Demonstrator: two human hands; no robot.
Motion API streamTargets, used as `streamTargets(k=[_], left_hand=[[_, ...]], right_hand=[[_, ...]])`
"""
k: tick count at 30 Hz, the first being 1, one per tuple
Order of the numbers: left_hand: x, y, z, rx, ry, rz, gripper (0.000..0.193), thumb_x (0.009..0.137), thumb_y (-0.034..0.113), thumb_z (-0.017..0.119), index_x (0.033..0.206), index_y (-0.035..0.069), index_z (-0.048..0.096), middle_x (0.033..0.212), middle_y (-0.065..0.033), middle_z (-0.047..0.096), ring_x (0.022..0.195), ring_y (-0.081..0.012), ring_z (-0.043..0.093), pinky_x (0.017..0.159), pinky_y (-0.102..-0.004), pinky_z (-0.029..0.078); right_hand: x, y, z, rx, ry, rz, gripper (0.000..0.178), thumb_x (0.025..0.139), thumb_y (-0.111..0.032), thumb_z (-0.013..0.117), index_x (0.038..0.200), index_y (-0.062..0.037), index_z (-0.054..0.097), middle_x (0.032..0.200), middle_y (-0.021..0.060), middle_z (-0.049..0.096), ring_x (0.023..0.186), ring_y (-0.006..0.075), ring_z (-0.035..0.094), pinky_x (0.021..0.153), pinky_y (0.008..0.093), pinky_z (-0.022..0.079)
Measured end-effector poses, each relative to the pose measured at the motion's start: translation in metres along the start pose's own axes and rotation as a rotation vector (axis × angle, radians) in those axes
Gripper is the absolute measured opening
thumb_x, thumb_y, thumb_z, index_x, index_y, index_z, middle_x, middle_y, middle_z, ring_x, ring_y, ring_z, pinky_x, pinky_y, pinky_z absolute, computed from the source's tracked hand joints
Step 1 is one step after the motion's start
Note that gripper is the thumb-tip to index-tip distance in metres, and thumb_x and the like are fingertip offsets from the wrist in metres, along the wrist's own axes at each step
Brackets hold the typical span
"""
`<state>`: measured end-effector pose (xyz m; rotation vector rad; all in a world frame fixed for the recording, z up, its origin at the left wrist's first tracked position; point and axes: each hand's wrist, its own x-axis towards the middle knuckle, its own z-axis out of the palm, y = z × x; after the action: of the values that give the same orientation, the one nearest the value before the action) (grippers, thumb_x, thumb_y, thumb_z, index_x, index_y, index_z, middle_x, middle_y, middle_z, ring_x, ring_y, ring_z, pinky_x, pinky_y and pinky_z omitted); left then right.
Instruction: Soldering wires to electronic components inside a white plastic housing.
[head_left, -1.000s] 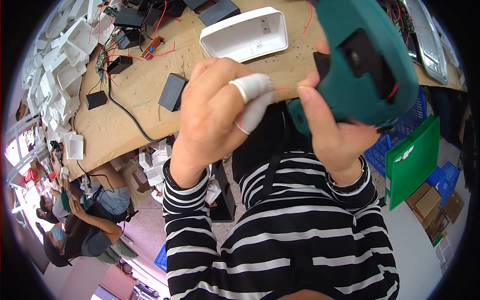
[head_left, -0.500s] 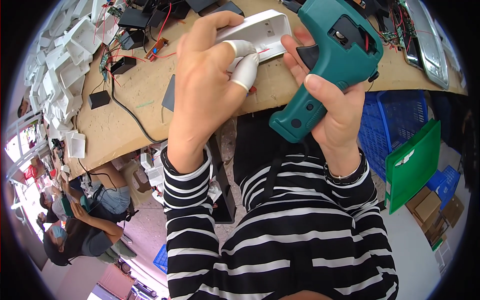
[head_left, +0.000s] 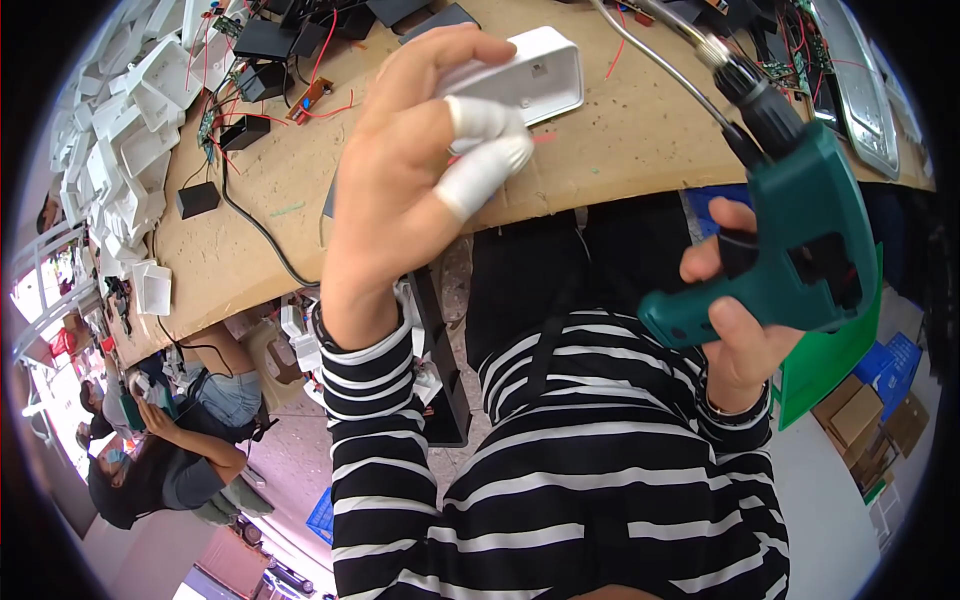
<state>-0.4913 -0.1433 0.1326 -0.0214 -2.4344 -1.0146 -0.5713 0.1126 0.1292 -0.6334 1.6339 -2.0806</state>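
Note:
My left hand (head_left: 400,190) is closed, with its outer fingers around a white plastic case (head_left: 548,85) tilted over the table. White finger cots cover its thumb and index finger, which pinch together at the case's near side. A blurred red wire end (head_left: 543,137) sticks out by those fingertips. My right hand (head_left: 745,340) grips the handle of a green soldering gun (head_left: 815,235), fingers near its black trigger. The gun's metal barrel and a bent metal tube point up and left, apart from the case. Most of the case's left part is hidden behind my left hand.
White plastic cases (head_left: 135,130) pile up at the far left. Black boxes (head_left: 265,78), circuit boards and red wires lie along the back. A black cable (head_left: 250,225) crosses the brown table (head_left: 270,180). A green bin (head_left: 830,370) stands at right. Another person (head_left: 180,450) sits at lower left.
My right hand has drawn the soldering gun right and toward me, bringing its barrel and tube into view. My left hand, still holding the case, has shifted slightly.

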Motion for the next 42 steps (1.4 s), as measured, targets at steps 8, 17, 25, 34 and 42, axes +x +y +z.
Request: streamTargets(k=[8,17,25,34,42], left_hand=[[-0.004,0.015,-0.021,-0.145,-0.202,0.148,0.02,0.056,0.019,0.071,0.072,0.007,0.069,0.118,-0.0232,0.053,0.122,-0.0394,0.036,0.103,-0.0484,0.022],[0.012,0.007,0.014,0.177,0.071,-0.125,0.011,0.069,0.002,0.067,0.079,-0.002,0.066,0.108,-0.0122,0.059,0.091,-0.0208,0.059,0.072,-0.0278,0.046],[0.025,0.022,0.028,0.442,0.109,-0.21,0.014,0.067,-0.001,0.063,0.079,-0.008,0.063,0.1,-0.0118,0.06,0.082,-0.0246,0.06,0.069,-0.0311,0.047],[0.029,0.019,0.03,0.569,0.094,-0.187,0.012,0.067,0.001,0.063,0.073,-0.009,0.062,0.096,-0.0126,0.059,0.076,-0.0272,0.058,0.066,-0.0341,0.046],[0.028,0.024,0.034,0.661,0.102,-0.164,0.014,0.066,0.004,0.064,0.07,-0.009,0.062,0.093,-0.0134,0.06,0.074,-0.0279,0.058,0.065,-0.0352,0.046]], right_hand=[[-0.007,0.005,-0.017,0.151,0.042,-0.019,0.069,0.067,-0.003,0.066,0.127,0.0081,0.033,0.112,0.028,0.052,0.076,0.0221,0.062,0.064,0.0304,0.054],[-0.011,0.002,-0.014,0.132,0.013,-0.012,0.067,0.068,-0.001,0.065,0.127,0.0082,0.033,0.114,0.0288,0.051,0.075,0.0229,0.061,0.065,0.0314,0.053],[-0.024,0.0,-0.025,-0.165,-0.103,-0.038,0.066,0.07,-0.002,0.063,0.128,0.0071,0.032,0.116,0.0271,0.051,0.072,0.0202,0.059,0.06,0.028,0.05],[-0.021,-0.001,-0.021,-0.283,-0.301,-0.054,0.061,0.07,0.004,0.059,0.126,0.007,0.036,0.115,0.0265,0.051,0.075,0.0199,0.058,0.064,0.0283,0.05],[-0.018,-0.001,-0.018,-0.314,-0.312,-0.024,0.062,0.07,0.005,0.058,0.128,0.0061,0.035,0.116,0.0268,0.051,0.075,0.0184,0.058,0.065,0.0281,0.049]])
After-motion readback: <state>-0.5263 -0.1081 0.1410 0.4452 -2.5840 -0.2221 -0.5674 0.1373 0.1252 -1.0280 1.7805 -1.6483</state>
